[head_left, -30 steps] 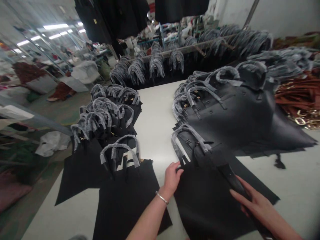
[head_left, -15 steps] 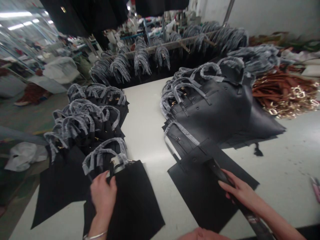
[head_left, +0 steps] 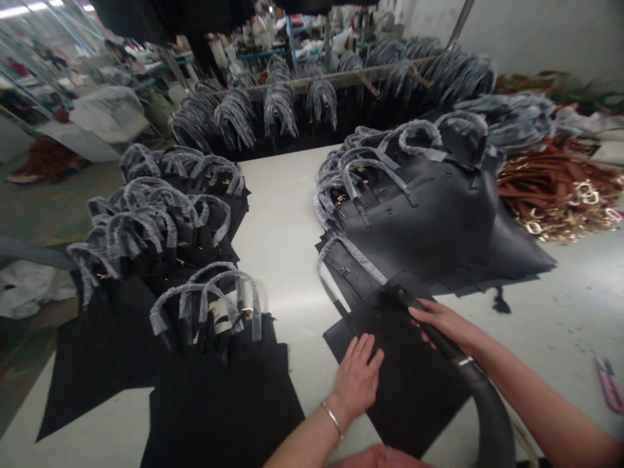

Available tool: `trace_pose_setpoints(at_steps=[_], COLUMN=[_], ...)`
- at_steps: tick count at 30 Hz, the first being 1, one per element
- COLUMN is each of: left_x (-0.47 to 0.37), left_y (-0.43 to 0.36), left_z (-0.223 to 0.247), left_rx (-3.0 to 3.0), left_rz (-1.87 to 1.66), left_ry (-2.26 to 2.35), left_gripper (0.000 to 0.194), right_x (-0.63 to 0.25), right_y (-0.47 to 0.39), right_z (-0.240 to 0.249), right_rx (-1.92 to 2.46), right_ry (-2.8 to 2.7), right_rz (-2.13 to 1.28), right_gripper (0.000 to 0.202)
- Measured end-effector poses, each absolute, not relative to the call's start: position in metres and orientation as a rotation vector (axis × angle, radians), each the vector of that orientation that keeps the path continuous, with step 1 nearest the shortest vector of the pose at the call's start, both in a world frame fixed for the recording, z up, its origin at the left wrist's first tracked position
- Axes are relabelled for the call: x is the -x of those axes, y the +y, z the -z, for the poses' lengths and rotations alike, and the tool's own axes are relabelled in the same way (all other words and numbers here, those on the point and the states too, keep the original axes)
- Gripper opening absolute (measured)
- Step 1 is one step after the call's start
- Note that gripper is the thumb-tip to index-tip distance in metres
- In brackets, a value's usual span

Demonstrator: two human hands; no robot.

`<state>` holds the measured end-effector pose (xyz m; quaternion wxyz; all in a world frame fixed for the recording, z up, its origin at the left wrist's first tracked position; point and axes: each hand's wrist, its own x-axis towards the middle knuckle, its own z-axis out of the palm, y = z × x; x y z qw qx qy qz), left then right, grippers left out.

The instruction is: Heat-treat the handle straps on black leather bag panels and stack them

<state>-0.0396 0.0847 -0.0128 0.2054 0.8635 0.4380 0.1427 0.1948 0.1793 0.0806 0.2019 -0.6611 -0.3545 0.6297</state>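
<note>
The right hand (head_left: 441, 323) pinches a long black strap (head_left: 451, 351) near its end, above a black bag panel (head_left: 414, 383) on the table (head_left: 280, 253). The left hand (head_left: 358, 377), fingers slightly spread, rests flat on that panel. Just beyond lie more black panels (head_left: 419, 227) with wrapped handles (head_left: 373, 166); farther back, brown straps (head_left: 546, 182) sit to the right. Behind the table, bundled handles (head_left: 280, 104) hang over a rail (head_left: 302, 84).

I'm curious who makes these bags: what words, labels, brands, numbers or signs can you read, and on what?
No text can be read here.
The black bags and gold buckles show no readable lettering.
The workshop behind is too blurred to read.
</note>
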Motion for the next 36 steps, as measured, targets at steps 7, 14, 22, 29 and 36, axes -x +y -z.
trace_pose_setpoints(at_steps=[7,14,22,29,36], left_x=[0.038,0.042,0.043,0.044,0.044], left_y=[0.087,0.086,0.085,0.083,0.084], left_z=[0.011,0.016,0.020,0.025,0.026], left_rx=[-2.453,-2.484,-2.488,-2.483,-2.461], left_rz=[-0.383,-0.379,-0.373,-0.411,-0.416], left_ry=[1.221,1.153,1.097,0.987,0.811], left_gripper=[0.042,0.042,0.044,0.041,0.036], right_x=[-0.200,-0.214,-0.169,-0.160,-0.133], right_y=[0.193,0.150,0.150,0.149,0.141], right_z=[-0.090,-0.098,-0.070,-0.094,-0.084], right_rx=[1.864,1.871,1.842,1.900,1.844], right_ry=[-0.962,-1.049,-1.153,-1.276,-1.423], right_rz=[-1.452,-1.757,-1.764,-1.685,-1.927], right_gripper=[0.052,0.063,0.069,0.075,0.073])
